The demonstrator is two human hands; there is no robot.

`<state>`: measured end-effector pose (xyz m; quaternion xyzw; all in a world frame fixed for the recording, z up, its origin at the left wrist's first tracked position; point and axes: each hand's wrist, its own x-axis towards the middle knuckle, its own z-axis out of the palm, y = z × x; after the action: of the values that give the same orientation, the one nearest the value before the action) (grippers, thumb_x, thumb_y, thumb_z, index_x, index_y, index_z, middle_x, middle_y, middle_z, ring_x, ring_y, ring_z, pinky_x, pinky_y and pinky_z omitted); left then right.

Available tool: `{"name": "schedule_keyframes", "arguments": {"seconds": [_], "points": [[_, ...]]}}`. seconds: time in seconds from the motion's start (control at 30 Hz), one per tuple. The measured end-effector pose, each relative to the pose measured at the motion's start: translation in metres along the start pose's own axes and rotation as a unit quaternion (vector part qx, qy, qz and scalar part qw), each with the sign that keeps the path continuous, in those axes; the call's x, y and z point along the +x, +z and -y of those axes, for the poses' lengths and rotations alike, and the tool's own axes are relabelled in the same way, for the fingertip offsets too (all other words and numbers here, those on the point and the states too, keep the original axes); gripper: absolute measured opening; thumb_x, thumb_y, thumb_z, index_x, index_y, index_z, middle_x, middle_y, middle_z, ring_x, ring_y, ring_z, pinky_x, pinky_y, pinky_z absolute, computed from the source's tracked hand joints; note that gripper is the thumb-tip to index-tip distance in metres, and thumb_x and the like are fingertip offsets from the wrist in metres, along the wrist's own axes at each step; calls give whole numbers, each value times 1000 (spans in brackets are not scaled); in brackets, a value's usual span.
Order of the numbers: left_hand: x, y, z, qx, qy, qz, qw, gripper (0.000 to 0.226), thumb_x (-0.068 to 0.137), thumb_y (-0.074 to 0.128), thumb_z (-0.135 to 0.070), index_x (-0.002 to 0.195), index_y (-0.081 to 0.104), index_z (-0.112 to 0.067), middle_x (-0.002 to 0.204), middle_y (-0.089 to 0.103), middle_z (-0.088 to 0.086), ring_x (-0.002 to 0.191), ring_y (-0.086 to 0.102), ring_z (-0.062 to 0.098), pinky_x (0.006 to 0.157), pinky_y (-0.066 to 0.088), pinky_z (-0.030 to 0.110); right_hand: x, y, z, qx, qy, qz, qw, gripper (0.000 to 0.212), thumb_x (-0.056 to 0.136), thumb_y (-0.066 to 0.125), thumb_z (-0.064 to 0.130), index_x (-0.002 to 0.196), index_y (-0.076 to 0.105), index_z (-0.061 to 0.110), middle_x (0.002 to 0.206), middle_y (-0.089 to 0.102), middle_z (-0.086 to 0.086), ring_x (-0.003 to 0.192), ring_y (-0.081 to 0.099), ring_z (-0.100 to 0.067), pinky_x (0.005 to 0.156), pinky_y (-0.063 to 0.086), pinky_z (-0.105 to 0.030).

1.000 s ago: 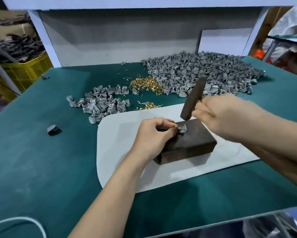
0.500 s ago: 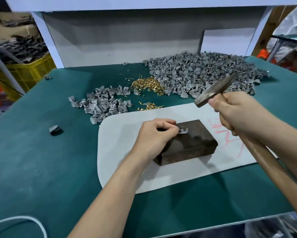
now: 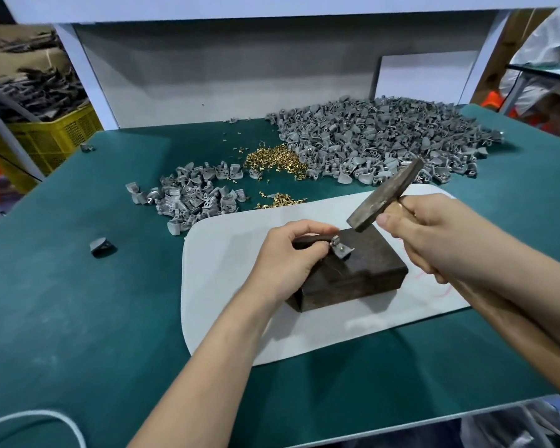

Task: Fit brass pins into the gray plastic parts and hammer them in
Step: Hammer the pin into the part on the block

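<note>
A small gray plastic part (image 3: 340,250) lies on top of a dark metal block (image 3: 362,273), which sits on a white mat (image 3: 233,253). My left hand (image 3: 291,257) pinches the part at its left end and holds it on the block. My right hand (image 3: 433,234) grips the wooden handle of a hammer, whose dark head (image 3: 385,197) hangs tilted just above and right of the part. Loose brass pins (image 3: 275,160) lie in a heap behind the mat, with a smaller heap (image 3: 280,200) at the mat's edge.
A big pile of gray parts (image 3: 385,140) fills the back right of the green table (image 3: 78,302). A smaller pile (image 3: 191,198) lies left of the pins. One dark part (image 3: 102,246) lies alone at the left. A yellow crate (image 3: 52,140) stands beyond the table's left edge.
The hammer head rose away from the block, then came back down toward the part. My left hand stayed on the part the whole time.
</note>
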<state>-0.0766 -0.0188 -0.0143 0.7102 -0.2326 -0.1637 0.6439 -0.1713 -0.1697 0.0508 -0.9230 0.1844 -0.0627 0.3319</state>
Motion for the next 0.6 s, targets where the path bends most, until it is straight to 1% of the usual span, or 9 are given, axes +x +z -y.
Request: {"name": "schedule_keyframes", "arguments": {"seconds": [0.1, 0.17, 0.23, 0.3, 0.37, 0.4, 0.47, 0.53, 0.6], "points": [[0, 1, -1, 11, -22, -35, 999, 22, 85, 59, -1, 85, 59, -23, 102, 67, -4, 94, 62, 11, 77, 48, 20, -5, 2, 1, -22, 3, 8, 1000, 39, 94, 50, 32, 64, 34, 13, 30, 40, 3, 28, 38, -13, 34, 43, -27], [-1, 1, -2, 31, -27, -29, 999, 16, 85, 63, -10, 82, 51, -21, 109, 64, -4, 98, 59, 13, 79, 46, 24, -6, 3, 1, -32, 5, 8, 999, 40, 94, 50, 32, 63, 34, 12, 30, 40, 3, 29, 39, -16, 37, 44, -31], [-3, 3, -1, 94, -4, -9, 996, 16, 82, 69, -23, 82, 53, -22, 111, 59, -7, 104, 55, 12, 86, 43, 26, -7, 3, 0, -34, 8, 6, 999, 40, 94, 50, 32, 63, 34, 12, 29, 40, 4, 27, 38, -14, 37, 44, -30], [-4, 3, 0, 165, 31, -5, 986, 17, 77, 73, -29, 81, 57, -28, 111, 54, -11, 112, 49, 12, 96, 39, 28, -8, 4, 0, -35, 5, 5, 999, 41, 94, 51, 32, 63, 34, 12, 29, 40, 5, 25, 37, -11, 35, 42, -28], [-4, 3, 0, 175, 58, -6, 983, 17, 76, 76, -26, 81, 61, -34, 112, 53, -11, 117, 47, 12, 103, 36, 30, -8, 5, -1, -37, -3, 9, 999, 40, 95, 50, 31, 64, 33, 12, 30, 40, 7, 25, 35, -10, 34, 39, -27], [-4, 2, 0, 169, 66, -3, 983, 17, 76, 76, -24, 84, 65, -34, 113, 54, -10, 118, 47, 13, 105, 36, 31, -8, 6, -2, -38, -7, 11, 999, 40, 95, 50, 30, 64, 33, 12, 30, 40, 8, 25, 35, -9, 33, 39, -26], [-3, 2, 0, 174, 77, -3, 982, 18, 79, 75, -20, 94, 71, -29, 117, 56, -7, 120, 48, 13, 106, 37, 33, -8, 8, -3, -42, -15, 14, 999, 40, 95, 50, 30, 64, 33, 12, 29, 39, 7, 25, 35, -10, 33, 38, -26], [-2, 2, 0, 178, 83, -1, 981, 24, 81, 70, -15, 103, 72, -24, 117, 59, -6, 119, 50, 15, 105, 38, 35, -5, 9, -4, -43, -19, 1, 999, 40, 94, 51, 30, 63, 33, 12, 29, 39, 6, 25, 37, -11, 33, 38, -26], [-3, 2, -1, 174, 86, 2, 981, 24, 81, 69, -13, 104, 72, -22, 114, 61, -6, 116, 52, 17, 104, 40, 36, 2, 8, -7, -15, -11, -22, 1000, 39, 93, 54, 30, 63, 37, 11, 30, 39, 4, 25, 37, -13, 31, 36, -25]]}}
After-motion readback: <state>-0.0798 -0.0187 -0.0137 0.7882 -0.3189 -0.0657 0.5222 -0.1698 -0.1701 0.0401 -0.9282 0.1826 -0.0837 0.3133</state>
